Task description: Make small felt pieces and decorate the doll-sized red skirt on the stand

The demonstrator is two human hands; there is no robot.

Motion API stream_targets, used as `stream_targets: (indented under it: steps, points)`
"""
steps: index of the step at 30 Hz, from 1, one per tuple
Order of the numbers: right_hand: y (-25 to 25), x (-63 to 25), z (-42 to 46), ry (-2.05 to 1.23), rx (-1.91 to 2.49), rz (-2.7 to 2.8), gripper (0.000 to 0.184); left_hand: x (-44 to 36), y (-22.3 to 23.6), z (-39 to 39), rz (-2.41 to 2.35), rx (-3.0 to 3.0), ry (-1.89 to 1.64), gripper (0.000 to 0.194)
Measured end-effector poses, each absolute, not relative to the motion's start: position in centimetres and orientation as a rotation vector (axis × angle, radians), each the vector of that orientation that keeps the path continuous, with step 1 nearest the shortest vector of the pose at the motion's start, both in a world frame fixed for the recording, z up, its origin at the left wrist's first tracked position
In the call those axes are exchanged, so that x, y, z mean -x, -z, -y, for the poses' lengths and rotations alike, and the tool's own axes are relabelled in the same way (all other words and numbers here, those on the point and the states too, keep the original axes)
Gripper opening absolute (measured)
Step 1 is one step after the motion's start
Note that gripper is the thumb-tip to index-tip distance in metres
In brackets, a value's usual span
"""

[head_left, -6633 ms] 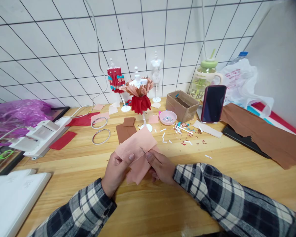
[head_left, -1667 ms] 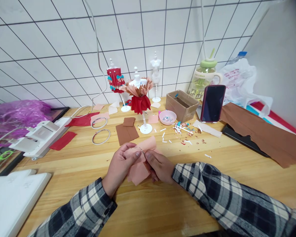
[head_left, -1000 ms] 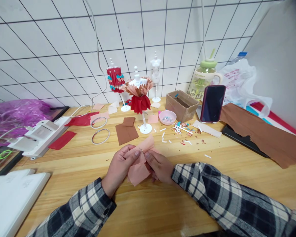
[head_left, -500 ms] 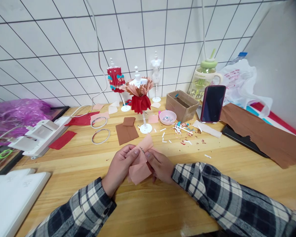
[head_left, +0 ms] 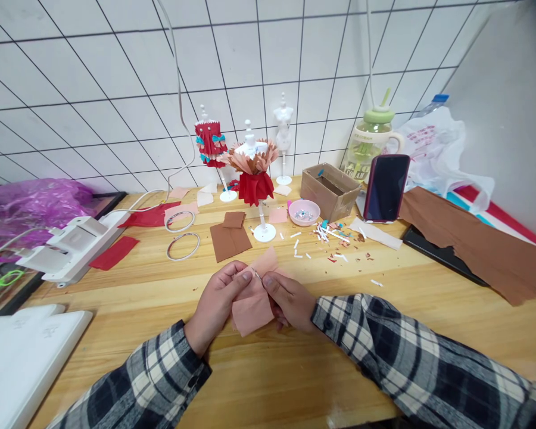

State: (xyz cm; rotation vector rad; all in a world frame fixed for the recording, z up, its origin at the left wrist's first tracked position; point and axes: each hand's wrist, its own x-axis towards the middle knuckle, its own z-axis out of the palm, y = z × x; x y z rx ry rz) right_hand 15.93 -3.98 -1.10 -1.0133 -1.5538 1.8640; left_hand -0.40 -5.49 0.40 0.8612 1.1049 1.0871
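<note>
Both hands meet over the wooden table point(head_left: 295, 381), bunching a piece of pink crepe paper point(head_left: 252, 307). My left hand point(head_left: 214, 304) pinches the paper's gathered upper part between thumb and fingers. My right hand point(head_left: 290, 301) pinches a thin needle point(head_left: 258, 274) that pokes through the gathers. The paper's loose lower flap hangs between the two hands. Beyond them stands a small white mannequin point(head_left: 252, 179) in a red and tan paper dress.
Brown paper pieces point(head_left: 229, 238), two wire rings point(head_left: 181, 245) and red scraps lie behind the hands. Farther back are a pink bead dish point(head_left: 304, 212), a cardboard box point(head_left: 330, 189), an upright phone point(head_left: 385, 187), a green-lidded cup point(head_left: 370, 143) and a brown paper sheet point(head_left: 477, 238). A white power strip point(head_left: 69, 245) sits left.
The flat pink sheet has been gathered into a bunch along the needle. In the last second the hands barely shifted; the lower flap swung a little.
</note>
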Motion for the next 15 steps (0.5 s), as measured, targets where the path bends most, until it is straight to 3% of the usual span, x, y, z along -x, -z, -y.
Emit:
stream_targets:
  steps: [15]
  points:
    - [2.2,-15.9,4.0,-1.815,0.962,1.554,0.056,0.5,-0.2,5.5,-1.122,-0.908,-0.998,0.029]
